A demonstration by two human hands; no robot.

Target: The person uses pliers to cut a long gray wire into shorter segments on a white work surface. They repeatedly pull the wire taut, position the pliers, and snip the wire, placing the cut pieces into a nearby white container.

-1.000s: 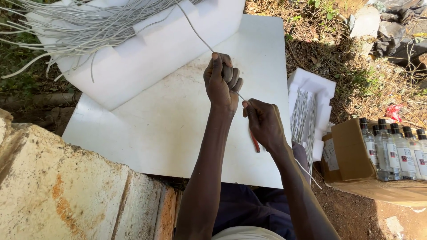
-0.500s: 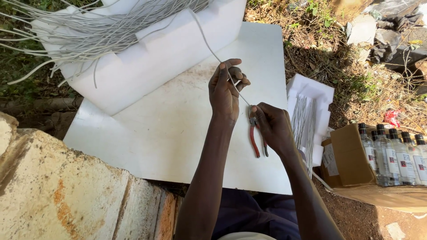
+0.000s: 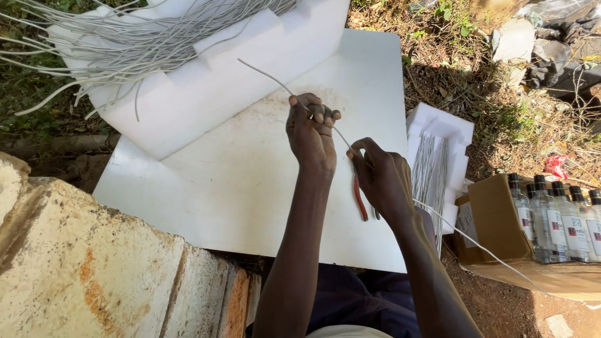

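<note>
Lengths of grey wire [image 3: 125, 37] lie heaped at upper left on a white foam block [image 3: 206, 100], while the left hand [image 3: 310, 134] pinches one wire strand [image 3: 269, 76] over the white board [image 3: 238, 188], the right hand [image 3: 383, 181] clasps red-handled pliers [image 3: 359, 197] on it, and cut pieces [image 3: 429, 169] already fill a tray, so work seems partly done.

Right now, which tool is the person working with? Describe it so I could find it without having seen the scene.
Start at the big white board lying flat in the middle. Near its right edge the right hand grips a pair of pliers, with a thin grey wire running from it through the left hand. Its red handles set it apart: everything else nearby is white foam or grey wire.
</note>
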